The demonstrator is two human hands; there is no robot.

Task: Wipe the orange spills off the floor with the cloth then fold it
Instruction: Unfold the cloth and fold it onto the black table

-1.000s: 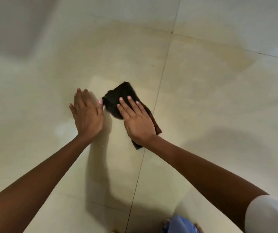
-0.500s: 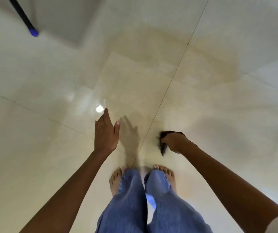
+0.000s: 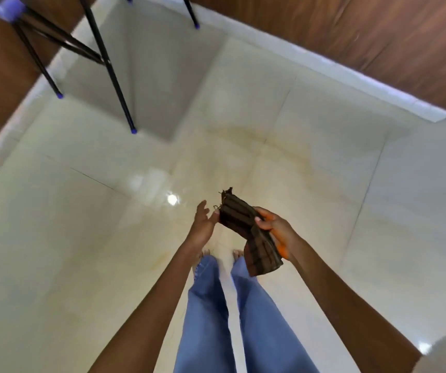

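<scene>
Now standing; my right hand (image 3: 273, 224) grips cloth (image 3: 246, 230) mid-air, my left hand (image 3: 203, 220) open, fingertips touching its left end.

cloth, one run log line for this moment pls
posture: standing | cloth: off floor | right hand: gripping it | left hand: fingertips at its end | fold: unfinished
</scene>
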